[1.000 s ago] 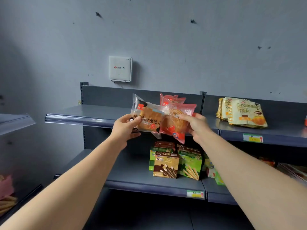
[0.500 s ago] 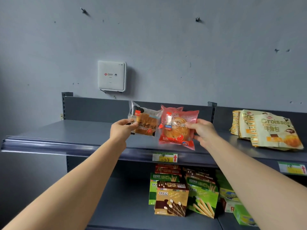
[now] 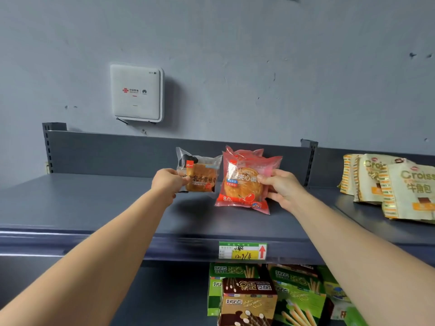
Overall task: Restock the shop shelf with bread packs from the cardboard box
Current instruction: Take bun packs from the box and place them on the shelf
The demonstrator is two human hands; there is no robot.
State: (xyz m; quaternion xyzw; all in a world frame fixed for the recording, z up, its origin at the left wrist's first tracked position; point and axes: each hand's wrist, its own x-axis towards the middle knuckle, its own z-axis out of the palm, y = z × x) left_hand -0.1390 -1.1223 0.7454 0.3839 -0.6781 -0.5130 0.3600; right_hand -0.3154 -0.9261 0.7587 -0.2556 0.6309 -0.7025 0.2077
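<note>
Above the dark grey metal shelf [image 3: 94, 208], a clear-wrapped brown bread pack [image 3: 201, 176] is pinched by the left hand [image 3: 167, 182]. Red plastic bread packs [image 3: 244, 182] are gripped by the right hand [image 3: 281, 190], lower edge almost on the shelf. Nothing is released yet; placement is judged close. Cream croissant packs [image 3: 390, 184] are stocked far right; the cardboard box is unseen.

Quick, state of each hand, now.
Left hand: pinches the clear bread pack by its left edge.
Right hand: grips the red bread packs by their right side.
</note>
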